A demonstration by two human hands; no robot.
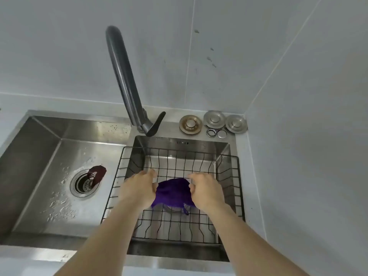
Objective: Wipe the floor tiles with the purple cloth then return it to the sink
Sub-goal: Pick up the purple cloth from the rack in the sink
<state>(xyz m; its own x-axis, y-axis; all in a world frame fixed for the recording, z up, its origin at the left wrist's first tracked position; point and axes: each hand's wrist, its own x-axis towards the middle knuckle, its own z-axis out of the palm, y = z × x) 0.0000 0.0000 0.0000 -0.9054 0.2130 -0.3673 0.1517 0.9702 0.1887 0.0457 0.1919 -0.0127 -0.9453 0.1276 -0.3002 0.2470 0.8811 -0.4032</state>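
The purple cloth (172,194) hangs bunched between my two hands, just above the floor of the black wire basket (229,156) that sits in the right basin of the steel sink (79,124). My left hand (139,186) pinches the cloth's left edge. My right hand (205,190) grips its right edge. A small loop of the cloth dangles down toward the basket wires.
The grey faucet (123,76) rises behind the divider, its lever (156,124) pointing down. Several metal drain covers and rings (214,122) lie on the back right ledge. The wet left basin holds a strainer drain (84,183) with a dark red scrap (98,172) beside it. Tiled walls close the back and right.
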